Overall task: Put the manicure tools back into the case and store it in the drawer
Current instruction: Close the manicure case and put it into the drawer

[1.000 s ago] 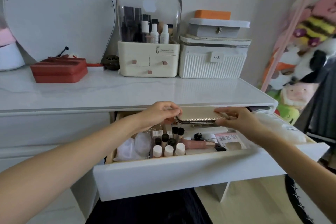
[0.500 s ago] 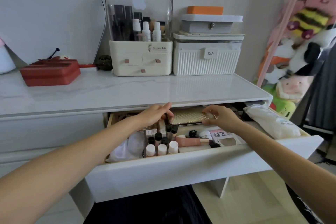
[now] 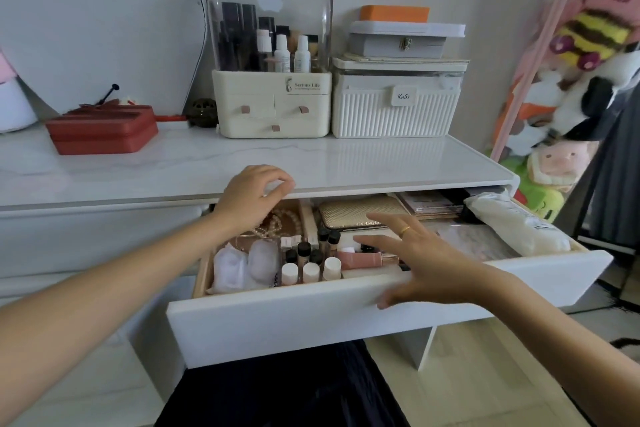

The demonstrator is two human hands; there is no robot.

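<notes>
The gold textured manicure case (image 3: 356, 211) lies closed at the back of the open white drawer (image 3: 311, 319), under the tabletop edge. My left hand (image 3: 251, 196) hovers above the drawer's left rear, fingers loosely curled, holding nothing. My right hand (image 3: 415, 260) is spread over the drawer's front edge with straight fingers, a ring on one finger, apart from the case. No loose manicure tools are visible.
The drawer also holds small bottles (image 3: 311, 267), a pink tube (image 3: 360, 258), white pads (image 3: 242, 263), a bead string (image 3: 277, 222), papers (image 3: 429, 206) and a white packet (image 3: 512, 225). On the table stand a red box (image 3: 100, 130), a cosmetics organizer (image 3: 270, 55) and stacked white boxes (image 3: 398, 94). Plush toys (image 3: 571, 80) hang at right.
Both hands let go of the gold case, which now lies in the drawer. My left hand rose toward the tabletop edge; my right hand pulled back to the drawer front.
</notes>
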